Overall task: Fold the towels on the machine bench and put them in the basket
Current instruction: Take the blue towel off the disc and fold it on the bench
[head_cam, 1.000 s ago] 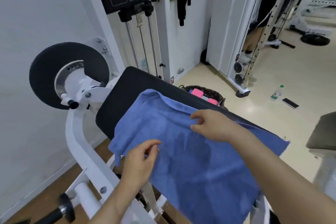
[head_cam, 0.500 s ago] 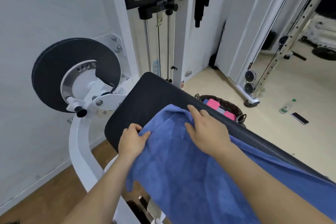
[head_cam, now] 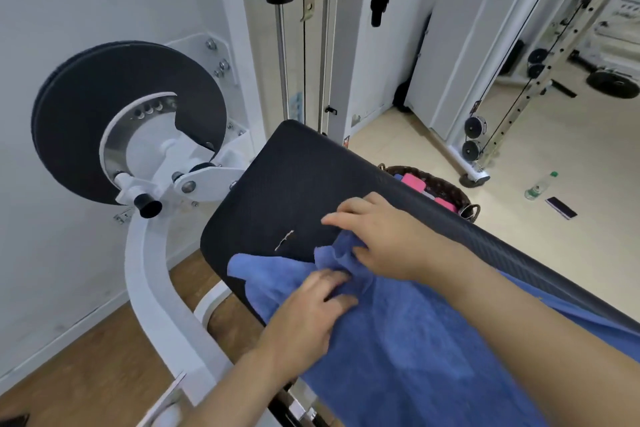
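A blue towel [head_cam: 426, 354] lies across the black padded machine bench [head_cam: 294, 184], its upper edge bunched near the pad's middle. My right hand [head_cam: 384, 236] pinches the bunched towel edge from above. My left hand [head_cam: 311, 308] grips the towel just below it, fingers curled into the cloth. One towel corner [head_cam: 242, 263] lies flat at the pad's left edge. Behind the bench, a dark woven basket [head_cam: 446, 189] stands on the floor with pink and blue folded towels inside, partly hidden by the pad.
A black pulley disc [head_cam: 104, 107] on a white machine arm [head_cam: 149, 281] stands left of the bench. Weight-stack rods [head_cam: 304, 45] rise behind. A plastic bottle [head_cam: 538, 185] and a phone [head_cam: 561, 207] lie on the floor to the right, near a cable machine [head_cam: 474, 149].
Both hands have drawn the towel's upper edge down and together, bunching it. More bare pad shows at the top. The camera has tilted down and closer.
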Demonstrator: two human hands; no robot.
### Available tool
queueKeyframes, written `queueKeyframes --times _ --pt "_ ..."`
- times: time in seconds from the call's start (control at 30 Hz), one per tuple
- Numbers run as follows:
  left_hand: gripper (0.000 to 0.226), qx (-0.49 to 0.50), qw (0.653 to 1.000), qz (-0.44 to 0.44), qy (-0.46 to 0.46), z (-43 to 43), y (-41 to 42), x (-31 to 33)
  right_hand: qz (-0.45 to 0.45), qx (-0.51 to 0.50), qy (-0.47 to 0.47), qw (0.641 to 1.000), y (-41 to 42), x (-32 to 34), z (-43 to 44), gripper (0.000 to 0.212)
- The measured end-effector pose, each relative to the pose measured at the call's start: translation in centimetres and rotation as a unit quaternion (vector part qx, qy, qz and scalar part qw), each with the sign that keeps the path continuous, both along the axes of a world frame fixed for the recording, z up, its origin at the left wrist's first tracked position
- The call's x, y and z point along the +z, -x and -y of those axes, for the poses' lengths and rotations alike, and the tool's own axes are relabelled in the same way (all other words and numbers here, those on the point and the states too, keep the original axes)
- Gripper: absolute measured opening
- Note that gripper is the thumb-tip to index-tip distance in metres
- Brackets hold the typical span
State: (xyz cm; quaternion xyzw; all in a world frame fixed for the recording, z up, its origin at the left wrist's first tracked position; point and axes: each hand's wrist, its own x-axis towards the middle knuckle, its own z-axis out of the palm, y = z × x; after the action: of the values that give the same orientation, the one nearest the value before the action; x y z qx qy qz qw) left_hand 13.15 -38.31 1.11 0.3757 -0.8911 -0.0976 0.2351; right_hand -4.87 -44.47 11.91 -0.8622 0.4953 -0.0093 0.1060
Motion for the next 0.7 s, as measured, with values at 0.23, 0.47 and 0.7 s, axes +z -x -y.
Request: queueKeyframes --times 0.23,0.47,0.7 --pt "0.035 0.135 0.973 -0.130 -0.133 -1.0 -2.2 0.9 -0.095 0.025 -0.022 0.995 0.2 0.0 -1.4 0.051" --pt "0.022 0.163 0.957 -0.165 -0.176 0.4 -3.6 1.8 -0.142 0.017 0.120 0.982 -1.7 -1.1 -1.4 0.020" --pt "0.065 0.199 0.943 -0.123 -0.237 2.4 -7.2 3.5 0.210 -0.193 -0.020 0.958 -1.9 3.5 3.6 0.025"
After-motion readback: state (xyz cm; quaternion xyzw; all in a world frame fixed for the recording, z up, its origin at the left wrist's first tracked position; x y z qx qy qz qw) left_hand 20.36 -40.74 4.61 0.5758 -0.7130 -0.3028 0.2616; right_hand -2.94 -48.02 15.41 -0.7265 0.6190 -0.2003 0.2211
